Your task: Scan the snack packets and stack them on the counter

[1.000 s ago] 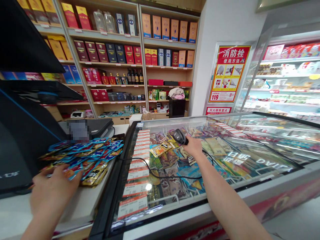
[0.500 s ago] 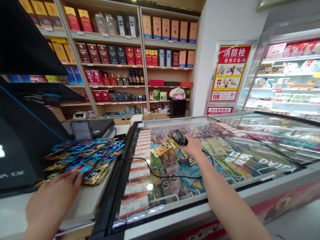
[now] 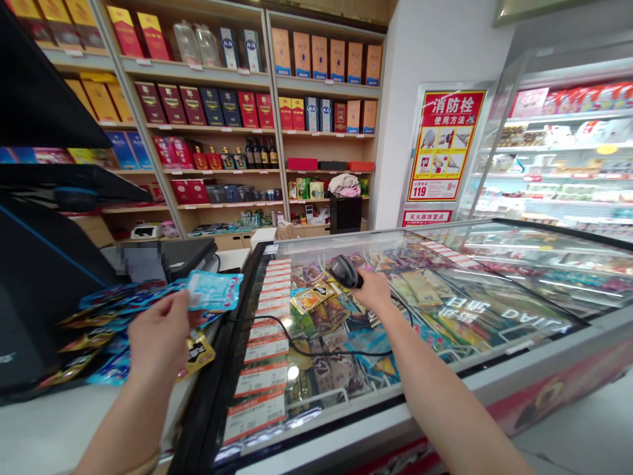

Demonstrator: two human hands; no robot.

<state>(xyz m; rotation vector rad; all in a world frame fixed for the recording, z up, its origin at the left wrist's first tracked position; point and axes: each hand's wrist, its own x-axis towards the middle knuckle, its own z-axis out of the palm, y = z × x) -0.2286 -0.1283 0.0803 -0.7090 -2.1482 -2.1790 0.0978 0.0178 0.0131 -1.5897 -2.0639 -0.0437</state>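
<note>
My left hand [image 3: 159, 336] pinches a small light-blue snack packet [image 3: 215, 291] by its left end, holding it up over the counter. Beneath and behind that hand lies a spread pile of blue and gold packets [image 3: 106, 346]. My right hand [image 3: 373, 290] is wrapped round the handle of a black barcode scanner [image 3: 345, 271], whose head points left toward the raised packet. The scanner is held above the glass top of a freezer, and its black cable [image 3: 316, 354] loops over the glass. A gold packet [image 3: 311, 298] shows just below the scanner.
Beside the packets stands a dark checkout machine [image 3: 44, 284] on the white counter [image 3: 34, 422]. The chest freezer [image 3: 420, 389] has a row of price labels [image 3: 264, 369] along its left side. Shelves of boxed bottles [image 3: 208, 128] line the back wall, with a lit display fridge [image 3: 568, 158] at right.
My left hand has lifted a light-blue packet off the pile and brought it up and right toward the scanner. The right hand still holds the scanner; the view has shifted slightly.
</note>
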